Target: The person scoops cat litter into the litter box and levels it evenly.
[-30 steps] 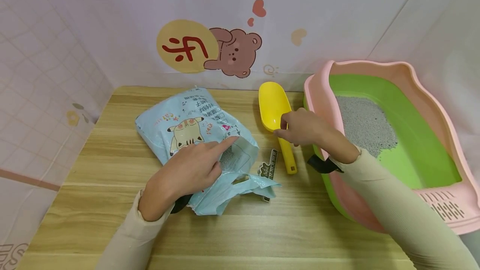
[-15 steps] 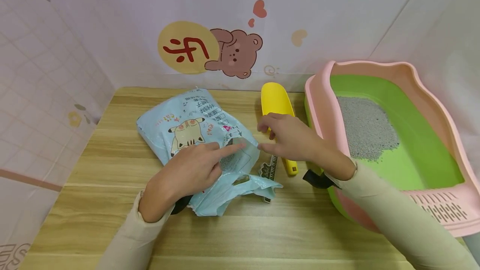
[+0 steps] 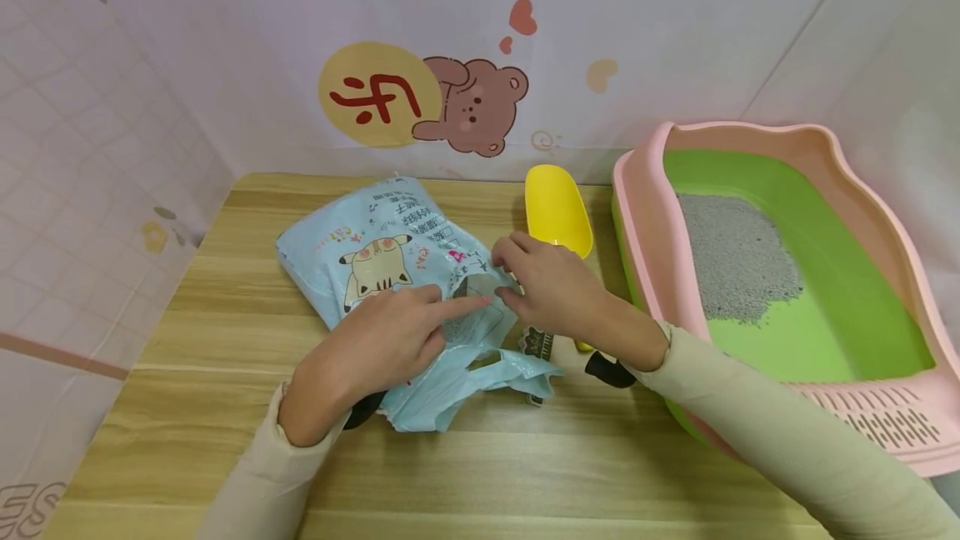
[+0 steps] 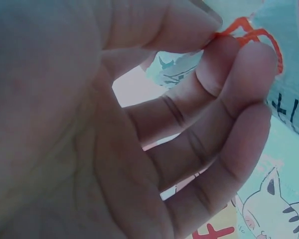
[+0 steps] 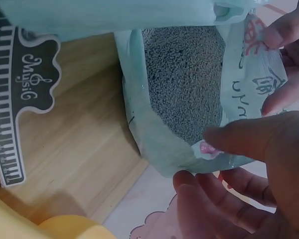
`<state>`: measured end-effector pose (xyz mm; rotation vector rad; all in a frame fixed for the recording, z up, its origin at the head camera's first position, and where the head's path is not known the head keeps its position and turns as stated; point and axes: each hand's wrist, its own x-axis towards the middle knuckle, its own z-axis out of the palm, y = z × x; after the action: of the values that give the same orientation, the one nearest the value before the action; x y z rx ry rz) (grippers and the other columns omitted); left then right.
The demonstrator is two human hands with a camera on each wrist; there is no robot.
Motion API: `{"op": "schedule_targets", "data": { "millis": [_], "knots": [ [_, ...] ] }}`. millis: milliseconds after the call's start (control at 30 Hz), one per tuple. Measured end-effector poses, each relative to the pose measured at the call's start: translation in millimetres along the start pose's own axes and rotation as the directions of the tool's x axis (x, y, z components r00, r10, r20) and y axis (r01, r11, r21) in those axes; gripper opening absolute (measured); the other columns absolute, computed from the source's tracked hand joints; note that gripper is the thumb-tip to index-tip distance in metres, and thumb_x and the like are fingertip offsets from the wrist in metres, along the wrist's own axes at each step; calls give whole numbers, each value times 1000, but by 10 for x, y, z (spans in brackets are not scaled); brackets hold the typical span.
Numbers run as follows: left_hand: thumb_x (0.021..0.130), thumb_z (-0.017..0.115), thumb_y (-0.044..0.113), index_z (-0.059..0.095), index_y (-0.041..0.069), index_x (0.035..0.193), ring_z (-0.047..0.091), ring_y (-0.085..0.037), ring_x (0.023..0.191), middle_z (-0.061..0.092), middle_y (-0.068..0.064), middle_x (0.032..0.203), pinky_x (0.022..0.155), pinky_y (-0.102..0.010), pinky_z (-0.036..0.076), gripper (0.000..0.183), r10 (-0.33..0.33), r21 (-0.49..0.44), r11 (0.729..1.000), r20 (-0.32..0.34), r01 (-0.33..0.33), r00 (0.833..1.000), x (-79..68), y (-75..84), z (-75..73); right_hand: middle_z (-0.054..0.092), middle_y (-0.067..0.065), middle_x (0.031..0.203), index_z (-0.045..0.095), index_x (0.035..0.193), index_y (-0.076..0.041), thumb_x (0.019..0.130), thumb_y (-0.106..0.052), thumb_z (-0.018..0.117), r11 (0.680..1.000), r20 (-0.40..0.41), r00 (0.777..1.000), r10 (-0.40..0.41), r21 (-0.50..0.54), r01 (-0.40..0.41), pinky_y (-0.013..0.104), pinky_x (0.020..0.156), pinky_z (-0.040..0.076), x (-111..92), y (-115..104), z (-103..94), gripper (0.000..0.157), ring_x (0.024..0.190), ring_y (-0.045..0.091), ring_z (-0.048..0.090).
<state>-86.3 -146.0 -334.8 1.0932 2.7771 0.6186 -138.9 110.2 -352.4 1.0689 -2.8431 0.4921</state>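
A light blue bag of cat litter (image 3: 378, 252) with a cat drawing lies on the table, its torn mouth facing the person. Grey litter (image 5: 182, 79) fills the opening in the right wrist view. My left hand (image 3: 375, 340) pinches the bag's film between thumb and fingers at a red print, index finger stretched across the mouth in the head view. At the mouth's right edge, my right hand (image 3: 551, 286) has its thumb on the inner side and curled fingers on the outer side of the rim. A torn flap (image 3: 457, 386) with a handle hole hangs toward the front.
A yellow scoop (image 3: 557, 207) lies behind the right hand, its handle mostly covered. The pink-rimmed green litter box (image 3: 660, 215) at right holds a patch of grey litter (image 3: 738, 257). A piano-patterned ruler marked "Music" (image 5: 37, 74) lies partly under the flap.
My right hand has left the scoop's handle and moved left to the bag's mouth, taking its rim. The scoop stays on the table. My left hand stays nearly still at the bag.
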Motion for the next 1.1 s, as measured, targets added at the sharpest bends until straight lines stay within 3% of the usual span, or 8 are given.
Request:
{"op": "schedule_targets", "data": {
  "millis": [300, 567, 700, 800, 867, 967, 1033, 1100],
  "knots": [
    [102, 66, 3, 68, 30, 154, 44, -10, 64, 53, 6, 83, 59, -28, 43, 59, 8, 2, 1000, -37, -8, 999, -56, 29, -29, 66, 8, 99, 64, 106, -6, 94, 0, 74, 999, -30, 999, -15, 28, 16, 36, 66, 57, 20, 37, -17, 18, 69, 23, 63],
    [102, 70, 8, 69, 23, 152, 49, -9, 73, 56, 6, 91, 66, -29, 47, 52, 18, 70, 998, -118, -10, 993, -242, -19, -27, 69, 9, 104, 65, 106, -7, 92, 3, 72, 1000, -7, 1000, 13, 26, -13, 38, 68, 58, 13, 71, -68, 18, 73, 26, 63],
    [101, 71, 10, 66, 19, 155, 61, -14, 90, 65, 1, 110, 76, -34, 54, 55, 7, 88, 996, -128, 5, 992, -394, -80, 4, 70, 8, 106, 66, 106, -7, 92, 3, 71, 999, 2, 1000, 22, 33, -22, 39, 72, 59, 13, 105, -67, 18, 77, 26, 66],
    [101, 78, 26, 59, 16, 160, 66, -23, 116, 64, -5, 134, 95, -45, 58, 63, 26, 77, 997, -100, -18, 995, -516, -145, 51, 70, 8, 106, 66, 106, -8, 92, 4, 69, 999, 5, 1000, 20, 45, -20, 39, 72, 59, 15, 119, -72, 19, 77, 26, 65],
    [96, 85, 44, 53, 13, 164, 60, -30, 135, 57, -8, 151, 109, -53, 52, 81, 53, 69, 996, -75, -48, 996, -587, -192, 111, 70, 8, 106, 66, 107, -7, 92, 4, 68, 999, 9, 1000, 19, 51, -19, 39, 72, 59, 20, 126, -77, 19, 77, 27, 64],
    [78, 95, 61, 40, 11, 171, 38, -36, 158, 39, -9, 172, 122, -60, 38, 119, 85, 53, 995, -29, -83, 996, -671, -229, 205, 71, 9, 108, 67, 108, -7, 93, 5, 68, 998, 21, 1000, 23, 55, -24, 38, 75, 59, 28, 125, -85, 19, 79, 27, 65],
    [68, 102, 59, 32, 11, 174, 23, -36, 165, 28, -7, 179, 125, -63, 30, 135, 86, 52, 995, -5, -85, 996, -708, -240, 275, 71, 9, 109, 67, 108, -7, 93, 5, 69, 998, 27, 999, 25, 53, -26, 38, 76, 60, 34, 129, -87, 19, 81, 28, 65],
    [68, 106, 45, 25, 12, 176, 14, -35, 168, 20, -5, 182, 127, -65, 24, 139, 81, 69, 994, 8, -82, 997, -726, -242, 337, 71, 9, 109, 67, 107, -6, 92, 5, 70, 998, 29, 999, 26, 50, -27, 39, 77, 60, 36, 134, -92, 19, 82, 28, 65]
  ]
}}
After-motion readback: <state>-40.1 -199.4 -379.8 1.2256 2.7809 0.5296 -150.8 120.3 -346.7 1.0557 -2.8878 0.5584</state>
